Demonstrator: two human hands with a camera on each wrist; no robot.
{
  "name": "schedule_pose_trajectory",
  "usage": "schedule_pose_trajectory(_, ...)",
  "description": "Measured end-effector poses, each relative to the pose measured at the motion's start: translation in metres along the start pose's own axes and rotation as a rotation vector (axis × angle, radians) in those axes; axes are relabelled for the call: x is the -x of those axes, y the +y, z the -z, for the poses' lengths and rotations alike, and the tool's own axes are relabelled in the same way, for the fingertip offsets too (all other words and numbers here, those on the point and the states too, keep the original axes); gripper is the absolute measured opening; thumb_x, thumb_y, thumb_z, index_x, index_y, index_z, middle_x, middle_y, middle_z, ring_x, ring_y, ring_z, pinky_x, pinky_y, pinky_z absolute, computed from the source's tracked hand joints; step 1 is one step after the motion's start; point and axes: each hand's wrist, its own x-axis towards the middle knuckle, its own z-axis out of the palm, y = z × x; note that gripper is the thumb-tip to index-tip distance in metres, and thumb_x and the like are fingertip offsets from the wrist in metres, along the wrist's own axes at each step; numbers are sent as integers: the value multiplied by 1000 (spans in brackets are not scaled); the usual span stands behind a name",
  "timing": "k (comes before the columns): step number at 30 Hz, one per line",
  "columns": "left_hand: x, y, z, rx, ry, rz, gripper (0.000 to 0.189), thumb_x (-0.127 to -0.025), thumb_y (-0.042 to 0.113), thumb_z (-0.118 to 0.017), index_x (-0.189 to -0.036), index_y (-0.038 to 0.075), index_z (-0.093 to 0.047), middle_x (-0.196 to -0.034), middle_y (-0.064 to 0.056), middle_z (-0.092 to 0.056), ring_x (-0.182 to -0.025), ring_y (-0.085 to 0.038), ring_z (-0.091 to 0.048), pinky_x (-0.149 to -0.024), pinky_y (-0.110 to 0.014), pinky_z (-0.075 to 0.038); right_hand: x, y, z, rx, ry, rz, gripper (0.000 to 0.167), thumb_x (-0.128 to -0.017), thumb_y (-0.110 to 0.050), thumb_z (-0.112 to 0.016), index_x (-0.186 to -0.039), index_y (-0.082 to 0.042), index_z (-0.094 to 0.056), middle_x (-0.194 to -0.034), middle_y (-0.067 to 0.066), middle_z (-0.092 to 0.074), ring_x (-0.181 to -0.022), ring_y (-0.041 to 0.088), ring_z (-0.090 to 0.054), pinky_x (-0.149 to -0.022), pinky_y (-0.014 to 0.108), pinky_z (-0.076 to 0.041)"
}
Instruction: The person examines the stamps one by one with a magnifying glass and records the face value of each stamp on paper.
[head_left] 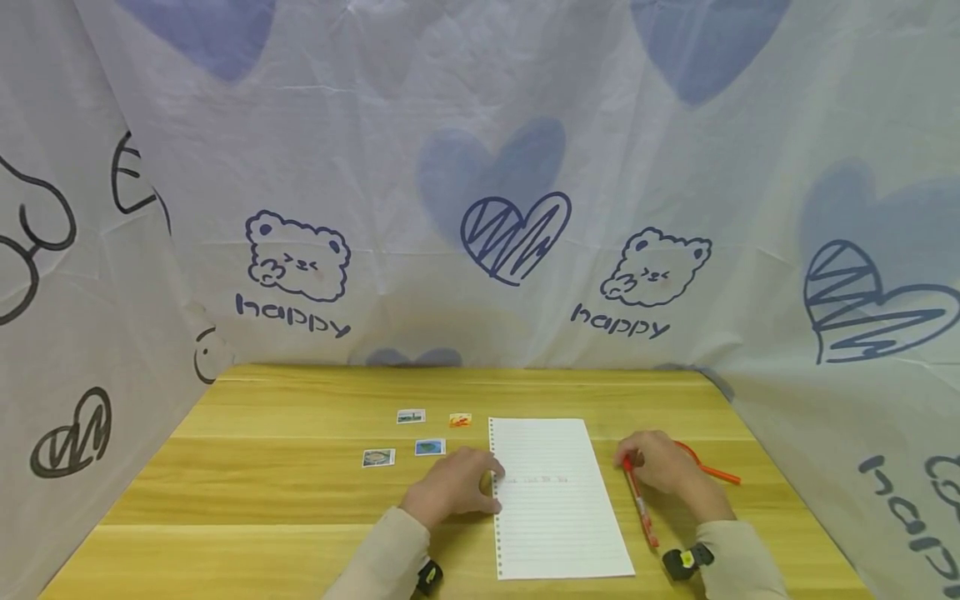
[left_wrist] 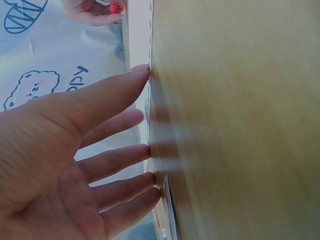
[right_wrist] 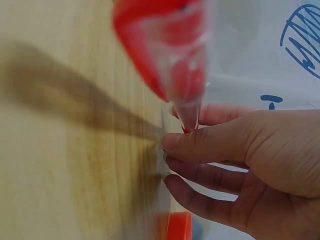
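A lined sheet of paper (head_left: 558, 533), with holes down its left edge and a faint reddish line of writing, lies on the wooden table. My left hand (head_left: 457, 483) rests at that left edge, its thumb and fingertips touching the margin; the left wrist view shows the fingers (left_wrist: 120, 157) spread and fairly straight. To the right of the sheet, my right hand (head_left: 663, 462) pinches a red pen (head_left: 642, 510) near one end, between thumb and forefinger. In the right wrist view the pen's clear and red body (right_wrist: 187, 75) tilts up toward the camera, blurred.
Several small stamp-like pictures (head_left: 431, 447) lie left of the sheet. An orange-red curved strip (head_left: 720, 475) is beside my right hand, partly hidden by it. A printed cloth (head_left: 405, 283) stands behind and at both sides of the table (head_left: 247, 492).
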Motion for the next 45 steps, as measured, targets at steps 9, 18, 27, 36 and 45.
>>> schedule_pose_trajectory(9, 0, 0, 0, 10, -4, 9, 45, -80, 29, -89, -120, 14, -74, -130, -6, -72, -123, -28, -66, -104, -44, -56, 0, -5, -2, 29, -14, -35, 37, -74, 20, -67, -86, -14, -77, -91, 0, -75, -83, 13, -64, -73, 31, -56)
schedule_pose_trajectory(18, 0, 0, 0, 13, -3, 4, 45, -80, 28, -89, -120, 14, -74, -131, -6, -72, -123, -28, -66, -105, -45, -56, -3, -3, -6, 31, -22, -30, 33, -77, 16, -65, -87, -13, -76, -85, -2, -71, -78, 11, -57, -70, 27, -51)
schedule_pose_trajectory(27, 0, -1, 0, 10, -8, 5, 46, -80, 29, -89, -121, 14, -74, -131, -7, -72, -124, -29, -65, -106, -46, -54, -4, -6, -8, 6, -38, -91, 30, -79, 13, -67, -89, -14, -76, -85, 0, -72, -79, 13, -58, -72, 33, -55)
schedule_pose_trajectory(36, 1, 0, 0, -5, -9, -6, 46, -81, 30, -88, -122, 14, -74, -131, -6, -71, -124, -29, -65, -106, -45, -54, -3, -6, -5, -12, -55, -100, 29, -79, 12, -68, -91, -13, -76, -88, 1, -73, -82, 15, -61, -76, 37, -57)
schedule_pose_trajectory(45, -10, -19, 19, 29, 94, -51, 36, -93, 22, -75, -126, 8, -72, -129, -10, -73, -121, -34, -67, -101, -51, -58, 2, 5, 13, -66, -20, -79, 27, -85, 6, -70, -105, -10, -78, -93, 8, -72, -80, 14, -61, -69, 29, -55)
